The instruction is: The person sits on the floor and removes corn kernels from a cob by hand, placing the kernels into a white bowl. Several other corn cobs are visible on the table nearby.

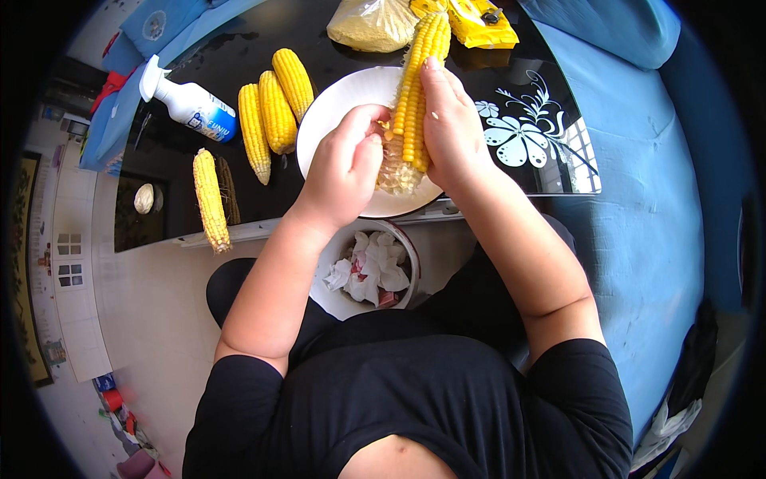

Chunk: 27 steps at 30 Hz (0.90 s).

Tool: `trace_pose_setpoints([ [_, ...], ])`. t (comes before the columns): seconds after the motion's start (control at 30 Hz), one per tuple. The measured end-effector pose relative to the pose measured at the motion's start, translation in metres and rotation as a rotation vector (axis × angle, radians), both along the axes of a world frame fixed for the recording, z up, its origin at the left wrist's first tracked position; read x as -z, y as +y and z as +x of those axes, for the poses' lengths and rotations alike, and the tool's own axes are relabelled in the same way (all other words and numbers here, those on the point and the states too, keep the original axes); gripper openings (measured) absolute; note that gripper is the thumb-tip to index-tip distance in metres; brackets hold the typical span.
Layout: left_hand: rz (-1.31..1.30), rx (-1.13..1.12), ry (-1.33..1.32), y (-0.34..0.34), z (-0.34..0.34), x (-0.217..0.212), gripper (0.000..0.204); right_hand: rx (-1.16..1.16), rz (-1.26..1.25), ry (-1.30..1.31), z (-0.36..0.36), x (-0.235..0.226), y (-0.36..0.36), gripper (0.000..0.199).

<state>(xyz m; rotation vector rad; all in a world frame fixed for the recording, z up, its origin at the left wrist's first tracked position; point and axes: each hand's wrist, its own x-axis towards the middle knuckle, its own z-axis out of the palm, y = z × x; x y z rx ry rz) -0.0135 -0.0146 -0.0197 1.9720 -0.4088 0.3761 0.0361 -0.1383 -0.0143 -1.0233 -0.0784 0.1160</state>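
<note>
The right hand [456,132] is gripping a partly stripped corn ear [415,104] from its right side, the thumb lying along the yellow kernel rows, and is holding it tilted over the white plate [339,100]. The left hand [343,164] is curling inward at the ear's bared lower left side; whether its fingertips are pinching kernels, I cannot tell. Three corn ears [277,112] are lying left of the plate.

Corn [413,108], partly stripped, tilted: yellow kernel rows [431,38] extend above the grip; pale, bared cob [399,174] shows below it.
</note>
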Motion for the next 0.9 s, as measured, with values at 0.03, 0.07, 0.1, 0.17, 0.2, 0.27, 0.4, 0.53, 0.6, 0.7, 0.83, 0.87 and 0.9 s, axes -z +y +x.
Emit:
trace_pose_setpoints([
  [0.03, -0.034, 0.011, 0.064, 0.0, -0.002, -0.002, 0.022, -0.001, -0.002, -0.003, 0.0, 0.0, 0.0, 0.039],
  [0.07, -0.068, 0.022, 0.127, -0.003, -0.006, -0.011, 0.021, -0.001, -0.009, -0.015, 0.001, 0.0, 0.0, 0.04],
  [0.1, -0.102, 0.033, 0.19, -0.005, -0.008, -0.016, 0.021, -0.001, -0.016, -0.026, 0.001, 0.001, -0.001, 0.04],
  [0.17, -0.082, 0.049, 0.161, -0.005, -0.004, -0.009, 0.02, 0.0, -0.04, -0.044, 0.0, 0.0, -0.001, 0.04],
  [0.2, -0.072, 0.056, 0.147, -0.005, -0.003, -0.006, 0.02, 0.0, -0.056, -0.049, -0.001, 0.0, 0.0, 0.041],
  [0.27, -0.06, 0.059, 0.121, -0.004, -0.003, -0.006, 0.019, 0.004, -0.084, -0.058, -0.002, 0.0, 0.001, 0.041],
  [0.4, 0.069, 0.053, 0.037, -0.004, -0.003, -0.006, 0.019, 0.004, -0.111, -0.05, 0.002, 0.005, -0.001, 0.041],
  [0.53, 0.039, 0.012, 0.0, 0.001, 0.0, 0.001, 0.02, -0.014, -0.036, -0.035, 0.001, 0.002, 0.001, 0.035],
  [0.6, -0.06, 0.045, 0.045, 0.002, 0.001, 0.001, 0.02, -0.011, -0.05, -0.049, 0.002, 0.003, 0.001, 0.035],
  [0.7, -0.171, 0.077, 0.17, -0.004, -0.006, -0.017, 0.019, -0.015, -0.04, -0.053, -0.001, 0.001, 0.002, 0.037],
  [0.83, -0.132, 0.045, 0.168, -0.004, -0.003, -0.006, 0.015, -0.054, -0.056, -0.087, -0.003, 0.0, 0.001, 0.039],
  [0.87, -0.108, 0.036, 0.137, -0.003, -0.002, -0.003, 0.014, -0.054, -0.037, -0.07, -0.003, 0.0, 0.001, 0.038],
  [0.9, -0.084, 0.027, 0.105, -0.002, -0.001, -0.001, 0.014, -0.054, -0.019, -0.052, -0.004, -0.002, 0.001, 0.038],
])
